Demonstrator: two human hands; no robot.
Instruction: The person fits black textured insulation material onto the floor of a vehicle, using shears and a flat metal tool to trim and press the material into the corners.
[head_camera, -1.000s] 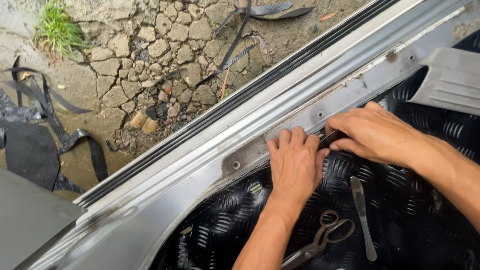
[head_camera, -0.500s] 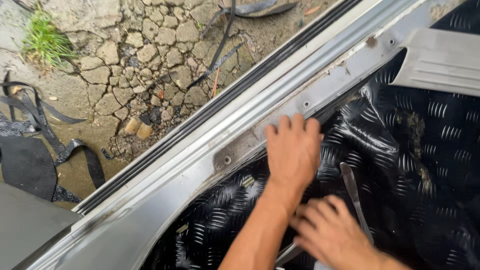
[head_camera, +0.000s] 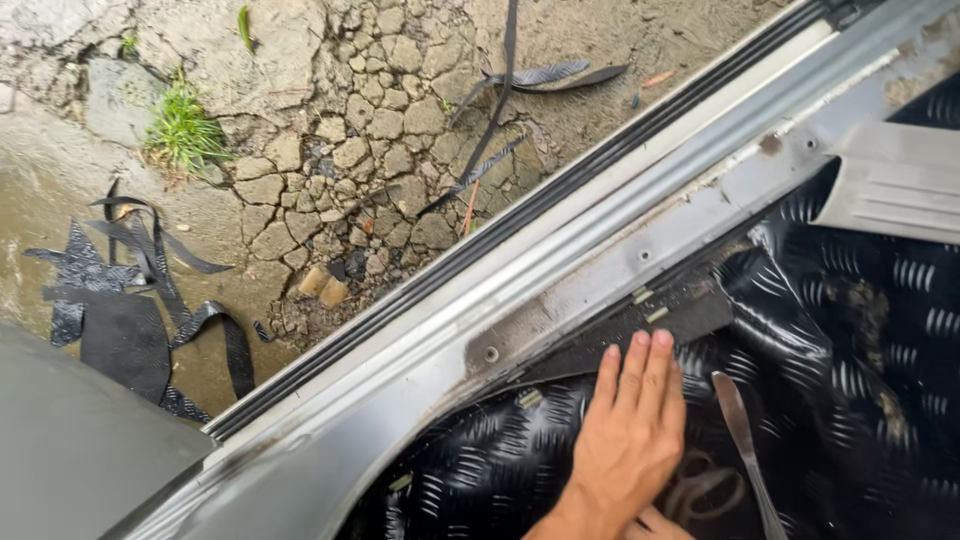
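Head cam: my left hand (head_camera: 630, 440) lies flat, fingers spread, gripping nothing, pressing the glossy black checker-pattern vinyl floor mat (head_camera: 480, 470) just below the grey metal door sill (head_camera: 640, 255). My right hand (head_camera: 655, 525), which was up at the sill edge a sec ago, has pulled back to the frame bottom; only a sliver shows, can't tell its grip. So the mat edge looks seated there. Scissors (head_camera: 705, 490) & a flat metal tool (head_camera: 740, 440) lie right of my fingers. Beyond the sill: cracked mud w/ black offcut strips (head_camera: 150, 300).

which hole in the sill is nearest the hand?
The round hole at the sill's lower-left end, just up-left of the left hand. The other holes sit farther up-right along the sill.
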